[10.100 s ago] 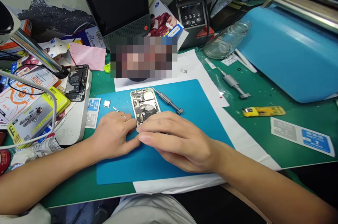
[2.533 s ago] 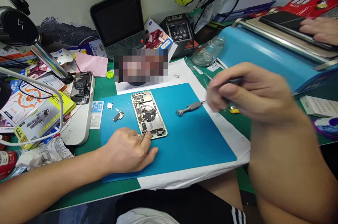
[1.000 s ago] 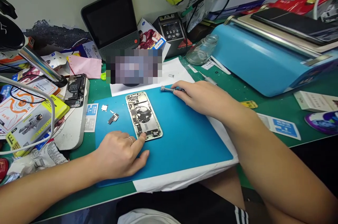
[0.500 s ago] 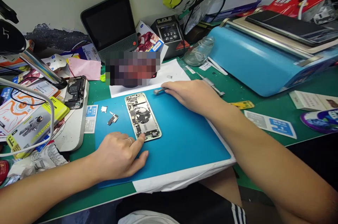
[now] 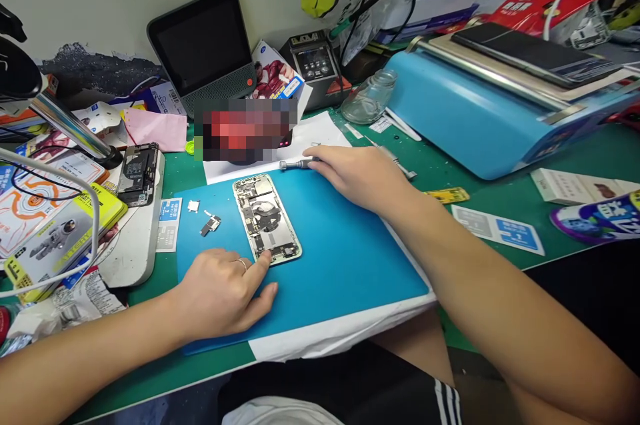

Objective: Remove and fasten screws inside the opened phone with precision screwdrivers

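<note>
An opened phone point(image 5: 273, 225), its inner parts bare, lies on the blue mat point(image 5: 340, 251). My left hand point(image 5: 227, 291) rests at the phone's lower end, its index fingertip touching the inside near the bottom edge. The thumb stands apart and the other fingers are curled; nothing is held. Beyond the phone's top right corner, my right hand point(image 5: 355, 175) has its fingers closed on one end of a small grey screwdriver point(image 5: 295, 164), which lies nearly level at the mat's far edge. Two loose parts sit left of the phone: a small metal plate point(image 5: 193, 206) and a dark bracket point(image 5: 211, 224).
Another opened phone point(image 5: 137, 175) lies on a white device at left, beside a yellow box point(image 5: 65, 231). A dark-screened display point(image 5: 203, 45), a glass jar point(image 5: 370, 98) and a blue machine point(image 5: 465, 105) stand at the back. White paper point(image 5: 320, 131) lies behind the mat.
The screwdriver has swung flatter, and more of its shaft shows left of my right hand. My left hand stays on the phone. The whole view has shifted slightly.
</note>
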Available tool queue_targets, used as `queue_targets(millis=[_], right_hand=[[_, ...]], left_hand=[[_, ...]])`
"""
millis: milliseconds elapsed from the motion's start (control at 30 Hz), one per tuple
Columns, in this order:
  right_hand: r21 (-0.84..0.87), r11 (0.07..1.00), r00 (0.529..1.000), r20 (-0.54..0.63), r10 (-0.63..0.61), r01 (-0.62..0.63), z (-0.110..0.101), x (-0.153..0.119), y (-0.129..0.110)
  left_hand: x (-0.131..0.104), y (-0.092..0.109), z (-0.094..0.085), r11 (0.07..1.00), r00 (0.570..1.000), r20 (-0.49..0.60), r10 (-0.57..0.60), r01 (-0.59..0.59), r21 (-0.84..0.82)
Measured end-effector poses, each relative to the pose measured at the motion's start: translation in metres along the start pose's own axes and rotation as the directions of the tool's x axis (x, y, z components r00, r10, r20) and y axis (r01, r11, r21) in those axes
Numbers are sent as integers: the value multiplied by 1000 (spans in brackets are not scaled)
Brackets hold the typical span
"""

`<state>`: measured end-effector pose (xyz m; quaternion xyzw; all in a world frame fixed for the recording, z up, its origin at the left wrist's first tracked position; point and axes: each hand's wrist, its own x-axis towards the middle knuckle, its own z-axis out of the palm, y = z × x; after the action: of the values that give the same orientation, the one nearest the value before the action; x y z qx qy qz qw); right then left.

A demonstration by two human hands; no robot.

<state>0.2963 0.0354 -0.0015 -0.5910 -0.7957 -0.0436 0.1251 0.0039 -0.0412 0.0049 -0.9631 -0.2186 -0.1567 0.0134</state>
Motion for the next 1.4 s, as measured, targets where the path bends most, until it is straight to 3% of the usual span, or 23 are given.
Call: queue_targets(millis=[100, 200, 267, 467, 667, 867, 1167, 1233, 1333, 1400], right_hand=[[161, 987, 991, -133, 3, 18, -8, -7, -4], [364, 928, 953, -302, 31, 85, -12, -13, -11], [441, 892, 933, -354, 66, 104, -12, -16, -15], [502, 864, 950, -284, 130, 32, -8, -17, -13], [586, 800, 986, -160, -37, 125, -5, -15, -2], [603, 794, 968, -237, 80, 82, -6, -16, -6], [593, 783, 949, -316, 11, 189, 1, -18, -17], [594, 773, 924, -381, 26, 223, 4, -19, -21], [563, 770, 851, -523, 50, 300, 11, -19, -26], [557, 761, 835, -549, 38, 332, 14, -19, -29]], left_hand=[[0, 1, -1, 1000, 1000, 0, -8, 8, 20], [0, 1, 0, 1000, 1000, 3, -9, 9, 17], [1, 1, 0, 1000, 1000, 4, -7, 7, 8], [2, 1, 1, 1000, 1000, 18, -11, 11, -6], [0, 1, 0, 999, 999, 37, -7, 9, -36], [1, 0, -1, 1000, 1000, 30, -5, 6, -23], [0, 1, -1, 1000, 1000, 5, -2, 2, -21], [1, 1, -1, 1000, 1000, -4, -2, 2, -16], [1, 1, -1, 1000, 1000, -12, -3, 3, -24], [1, 0, -1, 1000, 1000, -8, -4, 4, -24]])
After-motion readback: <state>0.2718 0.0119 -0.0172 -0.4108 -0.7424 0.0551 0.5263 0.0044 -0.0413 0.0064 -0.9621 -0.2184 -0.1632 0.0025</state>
